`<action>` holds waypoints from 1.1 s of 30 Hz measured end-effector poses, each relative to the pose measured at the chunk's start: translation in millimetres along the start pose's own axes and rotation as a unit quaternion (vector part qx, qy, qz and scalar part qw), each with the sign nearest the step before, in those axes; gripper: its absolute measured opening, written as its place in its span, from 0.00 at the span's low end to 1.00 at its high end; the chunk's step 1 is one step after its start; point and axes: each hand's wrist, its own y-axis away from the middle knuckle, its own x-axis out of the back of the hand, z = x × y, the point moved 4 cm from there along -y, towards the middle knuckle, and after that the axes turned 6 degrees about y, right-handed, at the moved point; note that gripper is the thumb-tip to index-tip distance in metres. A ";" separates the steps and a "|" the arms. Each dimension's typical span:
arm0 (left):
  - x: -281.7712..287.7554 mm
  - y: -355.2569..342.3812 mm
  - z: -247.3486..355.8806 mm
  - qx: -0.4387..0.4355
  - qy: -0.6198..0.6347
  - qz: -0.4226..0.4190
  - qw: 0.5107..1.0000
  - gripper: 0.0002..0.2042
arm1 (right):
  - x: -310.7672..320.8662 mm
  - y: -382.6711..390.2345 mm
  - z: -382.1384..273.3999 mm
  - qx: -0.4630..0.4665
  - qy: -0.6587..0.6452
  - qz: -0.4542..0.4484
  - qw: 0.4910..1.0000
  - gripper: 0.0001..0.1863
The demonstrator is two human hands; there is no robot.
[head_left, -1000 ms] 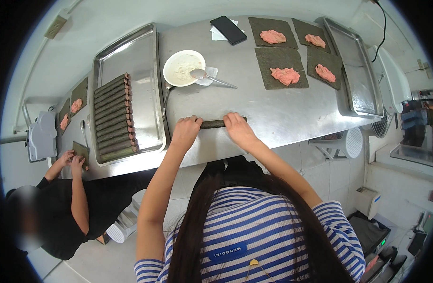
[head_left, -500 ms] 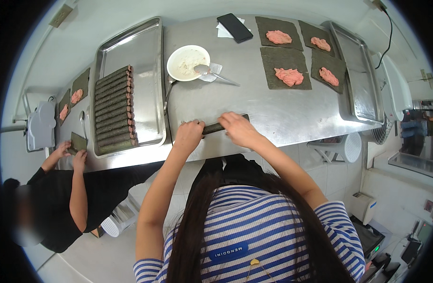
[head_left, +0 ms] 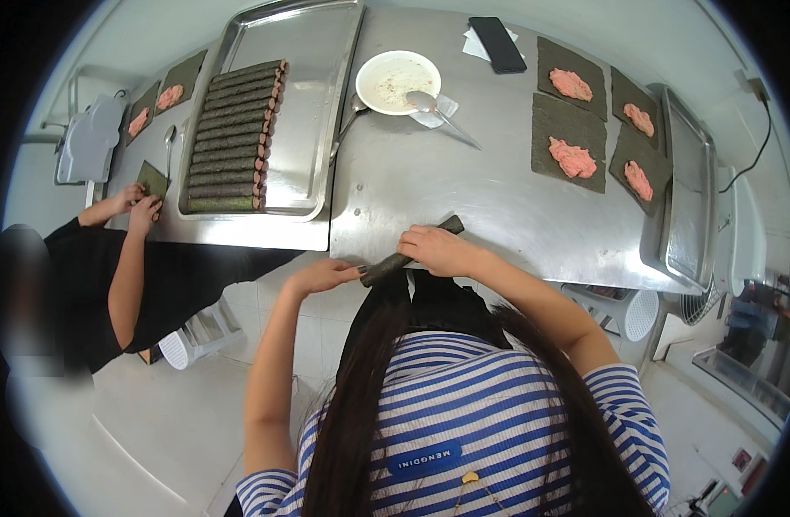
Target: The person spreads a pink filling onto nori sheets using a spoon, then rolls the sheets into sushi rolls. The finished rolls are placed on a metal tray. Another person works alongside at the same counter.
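A dark green seaweed roll (head_left: 380,272) lies at a slant over the front edge of the steel table (head_left: 464,185). My right hand (head_left: 442,250) is closed around its middle, and the far end sticks out past the fingers. My left hand (head_left: 324,276) is off the table's edge, fingers stretched out, the tips touching the near-left end of the roll. Further right, several flat seaweed sheets (head_left: 546,116) each carry a lump of pink paste (head_left: 572,158). On the left, a metal tray (head_left: 322,77) holds a row of several finished seaweed rolls (head_left: 231,142).
A white bowl (head_left: 378,82) with pale remains stands mid-table, a spoon (head_left: 422,102) across its rim. Behind it lies a black phone (head_left: 498,45) on paper. Another tray (head_left: 684,181) is at the right end. At the left, a co-worker's hands (head_left: 141,205) handle a seaweed sheet.
The roll has come toward me to the table's front edge and turned aslant. My left hand has moved from gripping its left part to touching its end. The whole view has shifted.
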 end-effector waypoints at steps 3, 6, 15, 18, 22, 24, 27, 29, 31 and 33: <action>-33.0 -3.3 10.9 -0.079 0.171 -0.001 0.982 0.25 | -4.5 -0.1 -6.8 0.037 -0.013 -0.004 0.999 0.14; -48.9 -6.9 22.4 -0.085 0.194 -0.003 0.977 0.23 | -5.5 -0.5 -10.7 0.053 -0.011 -0.022 0.998 0.14; -26.7 26.7 65.9 -0.089 -0.115 0.197 0.969 0.19 | 16.9 2.9 10.5 -0.046 -0.100 -0.037 0.993 0.14; -12.5 33.4 72.6 -0.094 -0.167 0.183 0.964 0.19 | 20.9 -0.2 14.7 -0.060 -0.103 -0.068 0.991 0.15; 15.1 38.0 90.8 -0.067 -0.226 0.152 0.960 0.18 | 27.0 -7.4 20.1 -0.073 -0.144 -0.043 0.986 0.16; 39.2 42.1 104.0 -0.071 -0.240 0.141 0.958 0.18 | 41.4 -19.4 22.3 -0.091 -0.143 -0.024 0.985 0.16; 89.1 48.5 114.4 -0.111 -0.250 0.141 0.951 0.17 | 70.7 -53.8 24.8 -0.106 -0.124 0.016 0.986 0.15; 133.1 49.8 120.8 -0.140 -0.291 0.141 0.936 0.17 | 93.0 -85.8 32.6 -0.110 -0.103 0.042 0.988 0.14; 178.7 62.1 142.3 -0.086 -0.276 0.126 0.949 0.17 | 116.8 -125.9 46.5 -0.114 -0.082 0.062 0.988 0.13; 233.6 51.5 135.7 -0.095 -0.261 0.113 0.954 0.18 | 143.0 -171.5 57.2 -0.132 -0.070 0.062 0.987 0.12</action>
